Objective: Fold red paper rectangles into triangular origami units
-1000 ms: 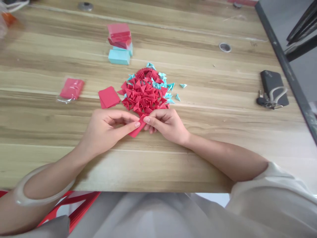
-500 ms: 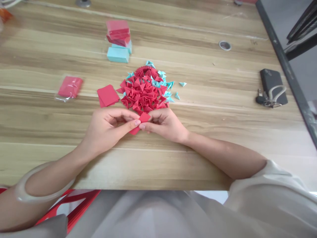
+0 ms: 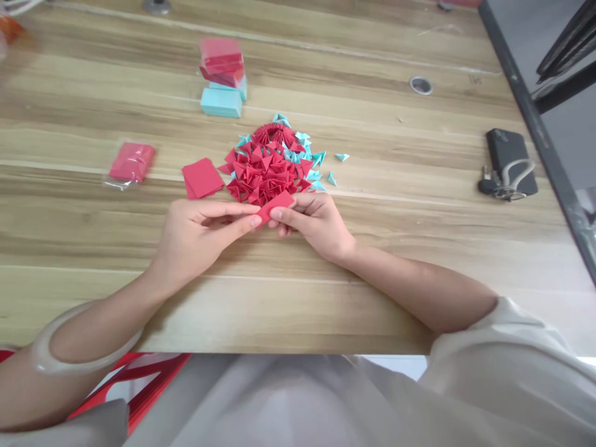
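Between my two hands is a red paper strip (image 3: 278, 202), folded narrow and slanting up to the right. My left hand (image 3: 205, 233) pinches its lower left end between thumb and forefinger. Further along the strip, my right hand (image 3: 316, 222) grips it with the thumb on top and the fingers curled behind. Just beyond the hands lies a heap of folded red paper triangles (image 3: 265, 164), with light blue folded triangles (image 3: 298, 153) along its right and far sides. A small stack of red paper sheets (image 3: 203, 178) lies left of the heap.
A plastic-wrapped red paper pack (image 3: 132, 162) lies at the left. Farther back are stacked red packs (image 3: 222, 56) and light blue paper blocks (image 3: 221, 102). At the right, a black box-like object (image 3: 511, 155) has keys with a loop (image 3: 505, 186) on it, near the table's dark edge strip (image 3: 535, 124).
The red paper has turned from a small piece with a flap hanging below into a slanted narrow strip. My right hand has shifted slightly up, its thumb now on the strip's face.
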Tool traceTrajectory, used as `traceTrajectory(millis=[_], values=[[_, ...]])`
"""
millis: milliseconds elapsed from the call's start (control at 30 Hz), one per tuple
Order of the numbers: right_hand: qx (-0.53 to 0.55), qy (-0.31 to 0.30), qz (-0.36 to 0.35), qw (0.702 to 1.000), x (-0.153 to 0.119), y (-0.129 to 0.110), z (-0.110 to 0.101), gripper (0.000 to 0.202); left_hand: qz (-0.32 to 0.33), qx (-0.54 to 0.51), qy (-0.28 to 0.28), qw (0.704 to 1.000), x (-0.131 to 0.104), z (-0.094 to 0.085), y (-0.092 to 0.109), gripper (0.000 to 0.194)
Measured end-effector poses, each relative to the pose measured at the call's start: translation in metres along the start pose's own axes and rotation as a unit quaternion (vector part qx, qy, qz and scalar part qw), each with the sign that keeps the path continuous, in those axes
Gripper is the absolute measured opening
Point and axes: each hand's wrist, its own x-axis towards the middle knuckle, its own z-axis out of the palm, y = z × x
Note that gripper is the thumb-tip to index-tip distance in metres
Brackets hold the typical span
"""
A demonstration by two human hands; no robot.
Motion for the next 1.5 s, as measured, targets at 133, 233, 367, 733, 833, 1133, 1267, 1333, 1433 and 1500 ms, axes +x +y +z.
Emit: traceTrajectory(millis=[133, 233, 367, 733, 833, 1133, 1267, 1333, 1433, 1500], values=[[0.01, 0.007, 0.003, 1.0, 0.0007, 0.0004, 0.0003, 0.036, 0.024, 0.001, 0.002, 1.0, 0.0002, 0.0016, -0.001, 0.017], [0.011, 0.01, 0.004, 1.0, 0.001, 0.0005, 0.0005, 0.036, 0.024, 0.003, 0.006, 1.0, 0.0002, 0.0024, -0.0026, 0.015], [0.004, 0.013, 0.006, 1.0, 0.0008, 0.0007, 0.0005, 0.038, 0.022, 0.007, 0.006, 1.0, 0.0002, 0.0025, -0.0025, 0.012], [-0.064, -0.025, -0.007, 0.998, -0.0028, -0.0019, 0.0022, 0.035, 0.019, -0.019, -0.002, 1.0, -0.0033, 0.0039, 0.0023, 0.014], [-0.065, -0.025, -0.014, 0.997, -0.0034, -0.0006, 0.0022, 0.034, 0.023, -0.016, -0.012, 1.0, -0.0035, 0.0036, 0.0009, 0.014], [-0.067, -0.029, 0.006, 0.997, -0.0044, -0.0023, 0.0059, 0.035, 0.054, -0.006, -0.007, 0.998, -0.002, 0.0037, 0.0006, 0.012], [-0.076, -0.021, -0.001, 0.997, -0.0048, -0.0016, 0.0057, 0.032, 0.066, 0.01, -0.012, 0.998, -0.0022, 0.0036, 0.0, 0.013], [-0.08, -0.023, -0.004, 0.996, -0.0051, -0.0014, 0.0057, 0.028, 0.073, 0.022, -0.003, 0.997, -0.0028, 0.0036, -0.0004, 0.014], [-0.088, -0.022, -0.003, 0.996, -0.0055, -0.001, 0.0065, 0.024, 0.077, 0.028, 0.011, 0.997, -0.0034, 0.0039, -0.0006, 0.014], [-0.094, -0.021, -0.004, 0.995, -0.0059, -0.0007, 0.007, 0.023, 0.076, 0.032, 0.01, 0.997, -0.0033, 0.0042, -0.0004, 0.014]])
